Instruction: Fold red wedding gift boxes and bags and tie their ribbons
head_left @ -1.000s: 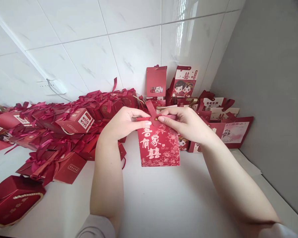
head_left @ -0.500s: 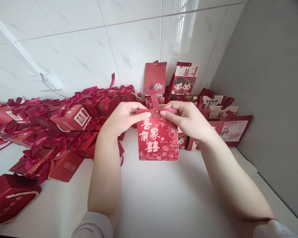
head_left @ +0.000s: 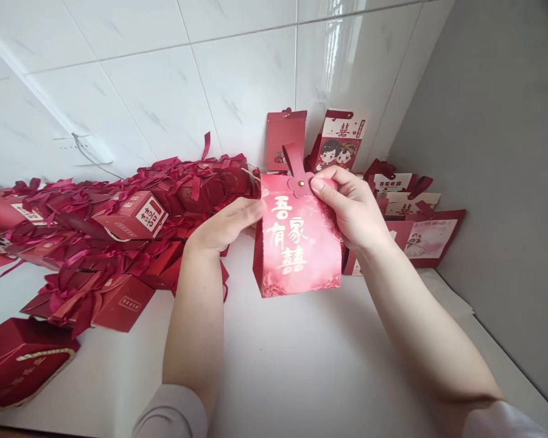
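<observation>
A red gift box (head_left: 301, 243) with white characters hangs above the white surface, tilted so its dark left side shows. A scalloped tab with a gold stud and a strap loop sits at its top. My right hand (head_left: 349, 204) pinches the top right corner, thumb in front beside the tab. At the box's upper left edge is my left hand (head_left: 231, 222), its fingers reaching toward or behind the edge; the fingertips are blurred and partly hidden, so its grip cannot be made out.
Many red boxes with ribbon bows (head_left: 132, 219) are piled on the left of the white table (head_left: 274, 365). A box with a rope handle (head_left: 27, 365) stands front left. Other boxes (head_left: 340, 143) stand against the tiled wall (head_left: 242, 79); a grey panel (head_left: 497, 182) rises at right.
The box has moved slightly right and up and turned, showing its left side. My left hand has left the top edge beside the tab and lies lower at the left; my right hand still grips the top.
</observation>
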{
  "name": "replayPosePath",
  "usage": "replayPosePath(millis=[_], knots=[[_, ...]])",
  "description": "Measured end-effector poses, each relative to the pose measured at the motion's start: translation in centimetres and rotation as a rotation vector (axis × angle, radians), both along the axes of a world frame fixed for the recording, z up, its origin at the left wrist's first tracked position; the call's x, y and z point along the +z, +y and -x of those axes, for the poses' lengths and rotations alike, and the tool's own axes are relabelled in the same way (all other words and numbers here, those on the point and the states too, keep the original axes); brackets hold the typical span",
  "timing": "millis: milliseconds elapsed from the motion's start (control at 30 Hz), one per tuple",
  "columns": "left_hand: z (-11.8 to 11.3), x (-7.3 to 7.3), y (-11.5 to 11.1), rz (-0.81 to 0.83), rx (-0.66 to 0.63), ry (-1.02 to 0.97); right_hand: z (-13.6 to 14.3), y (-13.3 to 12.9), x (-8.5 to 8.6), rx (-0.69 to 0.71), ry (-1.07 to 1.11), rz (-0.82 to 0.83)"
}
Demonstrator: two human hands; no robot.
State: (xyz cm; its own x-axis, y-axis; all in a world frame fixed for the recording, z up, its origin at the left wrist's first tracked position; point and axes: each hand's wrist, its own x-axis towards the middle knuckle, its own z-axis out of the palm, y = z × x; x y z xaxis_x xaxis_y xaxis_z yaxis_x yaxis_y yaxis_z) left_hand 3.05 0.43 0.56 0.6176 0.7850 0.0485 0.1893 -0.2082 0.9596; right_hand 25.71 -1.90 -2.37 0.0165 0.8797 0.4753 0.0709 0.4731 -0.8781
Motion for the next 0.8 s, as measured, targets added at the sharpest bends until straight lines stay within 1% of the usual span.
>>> replayPosePath(millis=[67, 167, 233, 267, 300, 333, 400, 467, 500, 533, 600, 667, 733, 800], knots=[[0.4, -1.0, -0.1, 0.099, 0.019, -0.043, 0.4, 0.1, -0.1, 0.02, 0.071, 0.046], [0.4, -3.4, -1.1, 0.301, 0.006, -0.067, 0.9, 0.2, -0.3, 0.007, 0.121, 0.067], [0.2, -5.4, -2.3, 0.427, -0.069, -0.104, 1.4, 0.3, -0.6, 0.001, 0.098, 0.05], [0.1, -6.4, -2.9, 0.469, -0.112, -0.142, 1.7, 0.4, -0.8, 0.012, 0.073, 0.046], [0.1, -7.4, -3.4, 0.495, -0.125, -0.197, 2.0, 0.5, -1.0, 0.032, 0.046, 0.045], [0.1, -8.4, -3.9, 0.525, -0.123, -0.25, 2.4, 0.6, -1.3, 0.045, 0.025, 0.04], [0.2, -9.9, -4.6, 0.548, -0.037, -0.352, 3.3, 0.5, -1.9, 0.012, -0.009, -0.007], [0.4, -10.9, -4.7, 0.508, 0.118, -0.42, 4.2, 0.0, -2.5, -0.098, -0.039, -0.11], [0.4, -11.1, -4.7, 0.453, 0.202, -0.43, 4.7, -0.5, -2.8, -0.141, -0.06, -0.16], [0.4, -11.3, -4.6, 0.373, 0.284, -0.421, 5.2, -1.0, -3.2, -0.145, -0.079, -0.191], [0.4, -11.4, -4.4, 0.185, 0.4, -0.355, 6.0, -2.4, -4.2, -0.04, -0.115, -0.174], [0.3, -11.5, -4.3, 0.044, 0.481, -0.285, 6.7, -3.6, -5.7, 0.046, -0.152, -0.104], [0.2, -11.9, -4.2, -0.004, 0.537, -0.26, 7.2, -4.4, -7.6, 0.118, -0.207, -0.039], [0.3, -12.7, -4.2, -0.021, 0.555, -0.249, 7.6, -4.8, -9.7, 0.163, -0.203, 0.016]])
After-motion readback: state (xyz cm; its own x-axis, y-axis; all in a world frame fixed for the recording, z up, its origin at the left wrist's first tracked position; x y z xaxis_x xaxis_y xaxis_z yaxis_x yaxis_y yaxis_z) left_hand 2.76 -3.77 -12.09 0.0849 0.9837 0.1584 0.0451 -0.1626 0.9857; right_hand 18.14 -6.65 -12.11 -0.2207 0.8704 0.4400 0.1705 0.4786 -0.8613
